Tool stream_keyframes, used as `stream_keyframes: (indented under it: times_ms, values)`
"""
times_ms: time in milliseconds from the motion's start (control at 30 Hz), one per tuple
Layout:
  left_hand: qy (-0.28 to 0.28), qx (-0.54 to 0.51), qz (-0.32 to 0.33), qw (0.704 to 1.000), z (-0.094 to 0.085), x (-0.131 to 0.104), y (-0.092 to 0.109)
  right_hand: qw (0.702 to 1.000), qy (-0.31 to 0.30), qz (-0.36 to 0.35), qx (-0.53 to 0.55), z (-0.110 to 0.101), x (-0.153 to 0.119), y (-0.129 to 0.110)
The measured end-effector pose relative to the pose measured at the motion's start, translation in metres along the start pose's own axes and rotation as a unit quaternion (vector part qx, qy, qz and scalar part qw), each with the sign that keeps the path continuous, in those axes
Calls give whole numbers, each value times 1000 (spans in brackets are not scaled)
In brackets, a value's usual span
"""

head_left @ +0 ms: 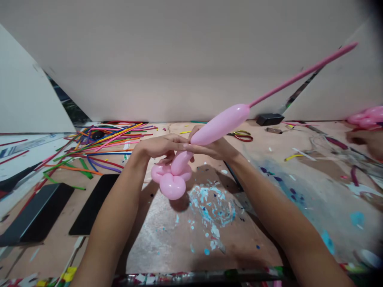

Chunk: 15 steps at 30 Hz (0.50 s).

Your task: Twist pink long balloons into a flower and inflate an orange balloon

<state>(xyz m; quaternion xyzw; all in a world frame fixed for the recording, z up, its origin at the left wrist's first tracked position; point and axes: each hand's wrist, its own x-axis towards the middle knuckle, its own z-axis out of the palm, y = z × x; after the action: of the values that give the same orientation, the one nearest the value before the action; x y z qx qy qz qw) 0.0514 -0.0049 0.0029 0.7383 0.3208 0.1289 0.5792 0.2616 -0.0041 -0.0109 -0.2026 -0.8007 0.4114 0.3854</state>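
A pink balloon (221,124) is held above the table, its thin uninflated tail pointing up to the right. Several round twisted bubbles hang at its lower left end. My left hand (163,146) pinches the balloon at the narrow joint between the long section and the bubbles. From the right, my right hand (214,149) is closed round the same joint, with its fingers under and behind the long section. The two hands meet at the joint, and some fingertips are hidden by the balloon.
Loose coloured balloons (113,137) lie at the back left, near black boxes (38,211). Scissors (242,136) and a small black box (269,119) are behind my right hand. Another person's hand (366,141) is at the far right beside pink balloons (366,116).
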Motion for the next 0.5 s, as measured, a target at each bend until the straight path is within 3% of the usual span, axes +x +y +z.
stream_keyframes:
  times_ms: [100,200,367,500]
  values:
    - [-58,-112,3,992,2,8,-9,987,-33,85,129,-1,0,0]
    - [-62,-158,19,985,7,15,-13,972,28,113,205,-3,0,5]
    - [5,-157,31,987,17,21,-11,962,79,102,239,-8,3,10]
    - [98,-24,34,994,27,24,-6,962,82,96,241,-7,3,11]
